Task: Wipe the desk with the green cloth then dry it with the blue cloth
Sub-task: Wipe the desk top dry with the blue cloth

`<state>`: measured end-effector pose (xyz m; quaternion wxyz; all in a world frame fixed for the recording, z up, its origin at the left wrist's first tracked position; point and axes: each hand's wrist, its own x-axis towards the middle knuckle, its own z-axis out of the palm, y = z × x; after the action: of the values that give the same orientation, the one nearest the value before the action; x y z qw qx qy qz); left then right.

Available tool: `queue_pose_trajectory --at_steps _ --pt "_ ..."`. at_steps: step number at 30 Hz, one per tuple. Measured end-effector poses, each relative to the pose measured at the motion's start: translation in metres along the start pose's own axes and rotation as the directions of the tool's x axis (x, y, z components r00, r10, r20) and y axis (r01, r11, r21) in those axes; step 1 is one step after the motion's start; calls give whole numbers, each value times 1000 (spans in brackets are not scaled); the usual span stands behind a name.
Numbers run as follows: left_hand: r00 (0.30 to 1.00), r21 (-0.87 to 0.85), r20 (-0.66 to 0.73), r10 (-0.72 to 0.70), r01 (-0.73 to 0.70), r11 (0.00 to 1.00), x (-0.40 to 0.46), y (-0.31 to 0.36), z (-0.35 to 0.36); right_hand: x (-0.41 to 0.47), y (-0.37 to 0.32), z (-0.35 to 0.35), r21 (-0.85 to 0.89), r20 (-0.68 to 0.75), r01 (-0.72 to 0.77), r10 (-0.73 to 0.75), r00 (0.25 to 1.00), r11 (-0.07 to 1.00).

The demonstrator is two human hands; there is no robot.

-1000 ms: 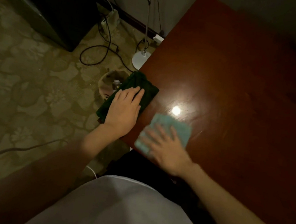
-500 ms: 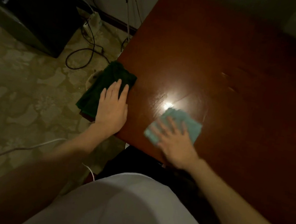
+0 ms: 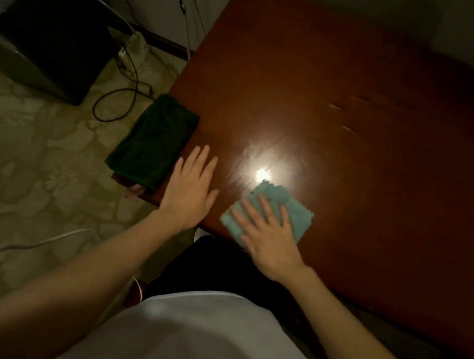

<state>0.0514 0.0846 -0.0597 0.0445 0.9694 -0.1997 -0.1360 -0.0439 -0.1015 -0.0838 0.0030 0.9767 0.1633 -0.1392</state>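
The dark green cloth [image 3: 151,142] lies folded at the left edge of the reddish wooden desk [image 3: 368,154], hanging partly over the side. My left hand [image 3: 191,188] lies flat on the desk just right of it, fingers straight, apart from the cloth. The light blue cloth [image 3: 283,209] sits near the desk's front edge. My right hand [image 3: 267,237] presses flat on its near part with spread fingers. A bright lamp glare shines on the wood just beyond the blue cloth.
Black cables [image 3: 120,97] and a power strip [image 3: 133,45] lie on the patterned floor at left, beside a dark box [image 3: 53,34]. A white cable [image 3: 19,247] crosses the floor. The wall borders the desk's far side.
My left hand has come off the green cloth and now lies on the bare wood to its right. My right hand has slid the blue cloth a little rightward.
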Motion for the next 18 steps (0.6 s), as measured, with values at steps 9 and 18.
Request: queue_pose_trajectory --at_steps 9,18 --pt "996 -84 82 22 -15 996 -9 22 14 -8 17 7 193 -40 -561 578 815 805" --pt "995 -28 90 52 -50 998 -13 16 21 -54 97 11 207 -63 -571 593 803 795"
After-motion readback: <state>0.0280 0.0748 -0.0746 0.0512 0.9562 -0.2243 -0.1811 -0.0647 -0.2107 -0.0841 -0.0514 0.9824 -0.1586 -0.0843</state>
